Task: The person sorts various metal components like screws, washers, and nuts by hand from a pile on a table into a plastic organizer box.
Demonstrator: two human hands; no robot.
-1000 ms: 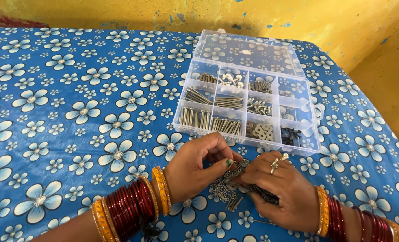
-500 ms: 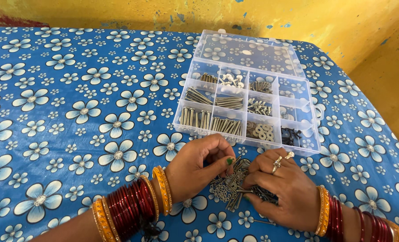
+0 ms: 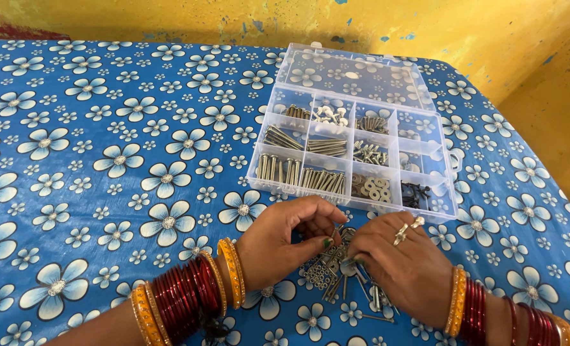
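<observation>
My right hand (image 3: 408, 264) has spread flat over the loose screw pile (image 3: 336, 266), grasping nothing; my left hand (image 3: 285, 240) stays pinched, contents hidden, near the organizer box (image 3: 355, 150)

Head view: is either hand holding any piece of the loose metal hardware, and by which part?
It cannot be told: both the left hand and right hand curl fingertips into the loose pile of metal screws and nuts, hiding any grip.
</observation>
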